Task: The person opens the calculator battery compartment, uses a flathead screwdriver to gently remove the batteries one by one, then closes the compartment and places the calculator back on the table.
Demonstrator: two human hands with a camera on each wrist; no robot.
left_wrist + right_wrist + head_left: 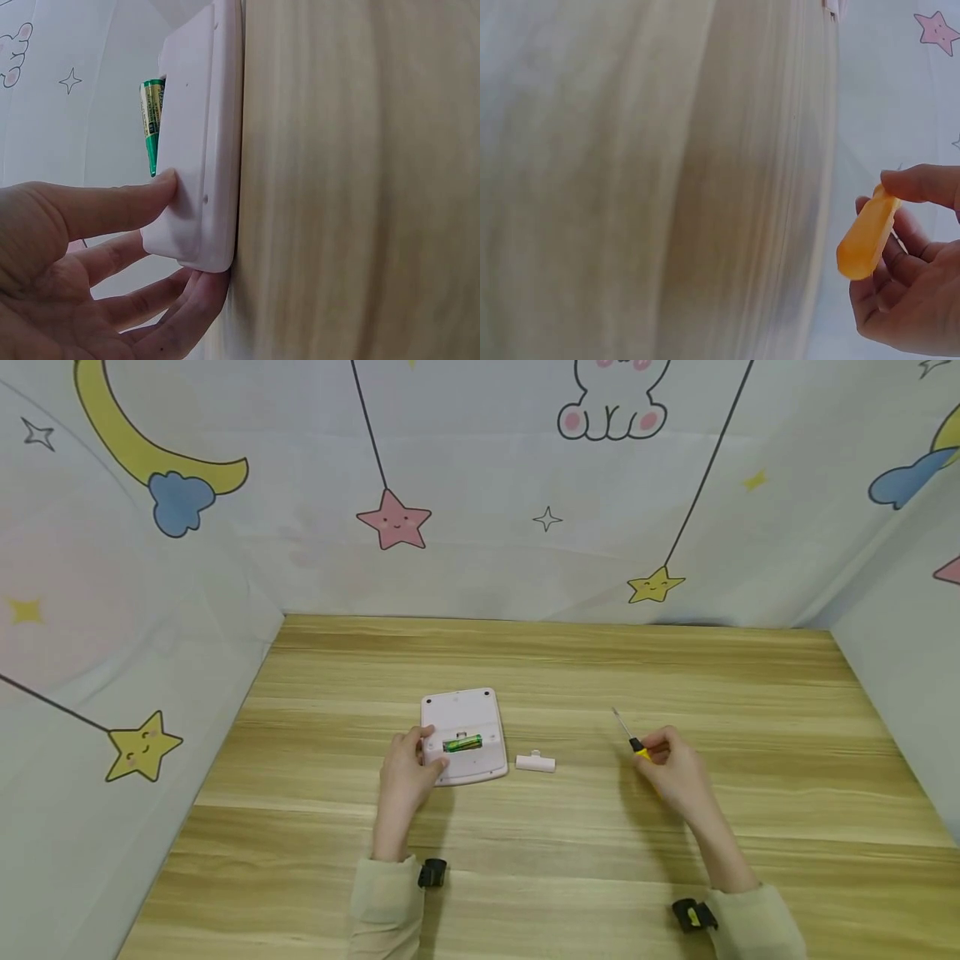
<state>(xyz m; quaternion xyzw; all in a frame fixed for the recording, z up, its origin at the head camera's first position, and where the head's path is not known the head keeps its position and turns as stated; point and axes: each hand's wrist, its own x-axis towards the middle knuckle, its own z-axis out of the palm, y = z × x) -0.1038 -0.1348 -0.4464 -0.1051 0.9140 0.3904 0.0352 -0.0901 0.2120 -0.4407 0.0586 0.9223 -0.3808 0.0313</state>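
Note:
A pale pink, flat plastic device point(468, 710) lies on the table with its back up and its battery slot uncovered. A green battery point(462, 743) sits in that slot; in the left wrist view the battery point(151, 124) stands a little proud of the casing. My left hand point(405, 771) grips the device's left edge, thumb on the back and fingers along the side. Just right of the device lies its small battery cover point(536, 763). Farther right, my right hand point(678, 774) pinches a screwdriver point(866, 236) by its yellow handle, its thin metal shaft pointing away from me.
The wood-grain table point(570, 860) is bounded at the back and sides by a white cloth point(480, 577) printed with stars and moons. Black wrist mounts point(432, 873) sit by both sleeves.

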